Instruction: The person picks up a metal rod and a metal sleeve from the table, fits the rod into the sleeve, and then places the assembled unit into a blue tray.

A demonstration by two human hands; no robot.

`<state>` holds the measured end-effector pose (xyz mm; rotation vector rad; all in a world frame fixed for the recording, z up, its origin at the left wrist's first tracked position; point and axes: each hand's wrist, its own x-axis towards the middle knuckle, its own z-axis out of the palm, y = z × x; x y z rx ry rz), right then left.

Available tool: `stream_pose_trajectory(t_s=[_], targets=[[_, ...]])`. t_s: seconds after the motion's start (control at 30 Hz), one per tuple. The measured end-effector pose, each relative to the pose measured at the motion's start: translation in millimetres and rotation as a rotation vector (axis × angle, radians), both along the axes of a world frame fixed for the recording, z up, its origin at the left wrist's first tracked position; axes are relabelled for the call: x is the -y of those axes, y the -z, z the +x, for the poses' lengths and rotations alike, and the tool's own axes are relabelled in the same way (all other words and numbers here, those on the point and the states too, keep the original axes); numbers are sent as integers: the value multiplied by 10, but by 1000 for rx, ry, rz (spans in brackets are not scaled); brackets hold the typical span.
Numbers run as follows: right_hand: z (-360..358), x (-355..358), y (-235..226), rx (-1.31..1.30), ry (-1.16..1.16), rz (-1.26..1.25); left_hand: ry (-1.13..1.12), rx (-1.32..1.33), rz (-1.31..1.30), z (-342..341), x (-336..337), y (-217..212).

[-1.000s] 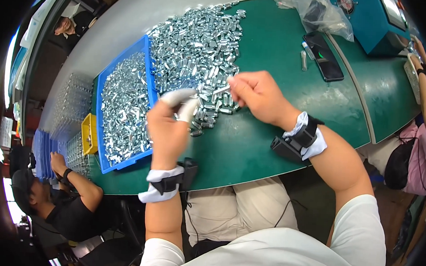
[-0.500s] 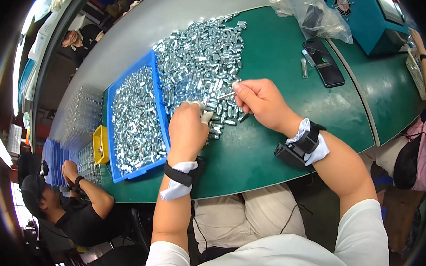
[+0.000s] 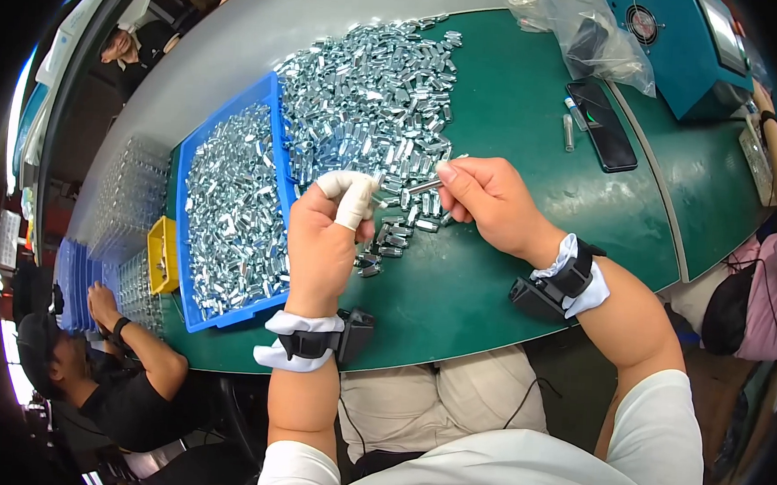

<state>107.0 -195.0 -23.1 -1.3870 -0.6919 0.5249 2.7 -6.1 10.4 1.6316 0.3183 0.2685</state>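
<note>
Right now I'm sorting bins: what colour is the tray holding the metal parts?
Blue tray, clearest in the head view.

We see bright, shiny metal parts heaped on a matt green surface, more of them filling the smooth blue plastic tray just left of the heap. Beside that tray sits a small yellow plastic bin. Our left hand wears white cloth tape on one finger; our right hand pinches a thin, gleaming metal pin. White cloth bands with black matt straps wrap both wrists. Right of the heap lie a glossy black phone and a crinkled clear plastic bag.
</note>
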Motion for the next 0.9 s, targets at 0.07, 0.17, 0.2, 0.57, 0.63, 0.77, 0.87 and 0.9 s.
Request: stream_pose_trajectory(t_s=[0.07, 0.17, 0.2, 0.57, 0.63, 0.77, 0.87, 0.9], targets=[[-29, -16, -14, 12, -2, -14, -9, 5, -162, -15, 15, 26], [-56, -22, -34, 36, 3, -31, 85, 72, -268, 9, 61, 78], [-61, -26, -35, 29, 16, -30, 78, 78, -278, 10, 65, 91], [-61, -22, -42, 115, 81, -77, 59, 134, -152, 43, 142, 131], [-69, -23, -33, 127, 86, -92, 70, 120, -128, 26, 126, 135], [-104, -18, -52, 174, 86, -111, 101, 70, -94, 21, 74, 139], [-112, -31, -52, 184, 76, -119, 119, 14, -112, 11, 44, 144], [-109, -32, -45, 176, 68, -125, 115, 40, -84, 12, 43, 158]])
